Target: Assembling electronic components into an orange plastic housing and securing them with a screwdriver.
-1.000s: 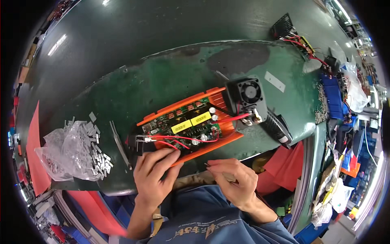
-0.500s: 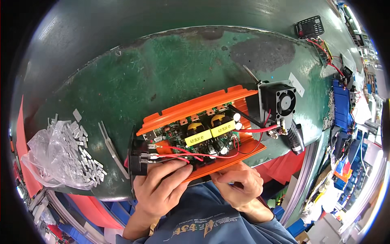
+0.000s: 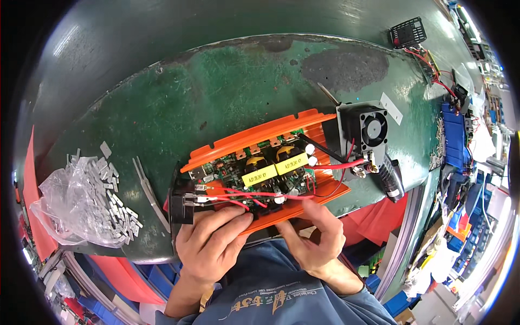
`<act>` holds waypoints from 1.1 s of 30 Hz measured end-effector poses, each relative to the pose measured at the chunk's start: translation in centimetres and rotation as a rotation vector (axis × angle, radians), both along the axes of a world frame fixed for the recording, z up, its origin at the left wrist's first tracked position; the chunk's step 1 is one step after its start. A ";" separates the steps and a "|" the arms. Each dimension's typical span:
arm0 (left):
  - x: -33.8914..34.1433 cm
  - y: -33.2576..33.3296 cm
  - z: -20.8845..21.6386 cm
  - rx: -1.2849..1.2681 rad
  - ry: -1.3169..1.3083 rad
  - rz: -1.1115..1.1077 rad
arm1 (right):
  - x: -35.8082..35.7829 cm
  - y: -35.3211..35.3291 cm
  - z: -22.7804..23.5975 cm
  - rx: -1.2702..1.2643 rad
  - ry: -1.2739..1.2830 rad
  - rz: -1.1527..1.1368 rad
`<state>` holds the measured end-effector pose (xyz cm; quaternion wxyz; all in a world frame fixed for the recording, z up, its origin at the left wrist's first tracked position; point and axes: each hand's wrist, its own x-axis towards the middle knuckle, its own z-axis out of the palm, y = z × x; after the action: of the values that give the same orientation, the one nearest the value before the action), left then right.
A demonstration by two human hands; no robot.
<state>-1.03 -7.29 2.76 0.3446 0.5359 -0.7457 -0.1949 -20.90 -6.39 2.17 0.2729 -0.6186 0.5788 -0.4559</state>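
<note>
An orange metal housing, with its top off, lies slanted in front of me on the bench. Inside are a green circuit board with yellow-labelled coils and red wires. My left hand grips the housing's near wall at the left, fingertips over its edge beside a black socket panel. My right hand is at the same wall further right. Its index finger reaches over the edge to the red wires, and its thumb is apart, below the edge. An end plate with a black fan is wired to the housing's right end.
Left of the housing lie tweezers and a plastic bag with many small grey pieces spilling out. A black-handled screwdriver lies right, partly behind the fan plate. Blue bins and another wired fan assembly are at the far right.
My right hand has uncurled, its index finger now over the housing's near edge at the red wires. The wires sit lower. My left hand keeps its grip.
</note>
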 end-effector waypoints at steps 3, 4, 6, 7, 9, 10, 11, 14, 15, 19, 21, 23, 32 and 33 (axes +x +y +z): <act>0.0 0.2 0.3 0.011 -0.032 0.003 | -0.8 -1.6 0.5 -0.086 0.193 0.180; 0.0 0.2 0.3 0.007 -0.033 0.002 | -0.9 -1.7 0.5 -0.097 0.186 0.208; 0.1 0.1 0.1 -0.030 -0.005 0.012 | -1.0 -1.8 0.7 -0.114 0.178 0.235; 0.2 0.1 0.1 -0.035 -0.007 0.013 | -1.0 -1.8 0.9 -0.072 0.176 0.247; 0.2 0.2 0.1 -0.022 0.017 0.021 | -0.9 -2.0 1.2 -0.036 0.174 0.261; 0.2 0.3 0.0 -0.029 0.018 0.023 | -1.0 -2.2 1.3 -0.048 0.207 0.260; 0.1 0.3 -0.1 -0.032 0.031 0.023 | -1.0 -2.3 1.4 -0.061 0.243 0.258; -0.4 -0.1 -0.1 -0.038 0.042 0.008 | -1.3 -2.3 1.3 -0.073 0.247 0.173; -0.8 -0.4 0.0 -0.036 0.035 -0.008 | -1.2 -2.1 1.0 -0.101 0.202 0.151; 0.6 0.6 -0.2 -0.033 -0.078 0.042 | -1.9 -2.0 2.6 -0.118 0.165 0.177; 0.6 0.7 0.0 -0.026 -0.072 0.031 | -6.0 -1.9 3.7 -0.136 0.267 0.086; 0.8 1.3 0.6 -0.004 -0.094 0.050 | -12.1 -2.2 3.2 -0.129 0.416 -0.200; -0.8 0.4 0.3 -0.042 0.017 0.014 | -38.1 -8.1 4.0 0.067 0.666 -0.414; -0.7 0.4 0.3 -0.054 0.014 0.015 | -38.4 -8.9 3.5 0.060 0.672 -0.372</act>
<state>-1.78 -6.91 3.08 0.3656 0.5307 -0.7442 -0.1756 -59.28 -15.31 5.72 -0.0015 -0.6095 0.7516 -0.2522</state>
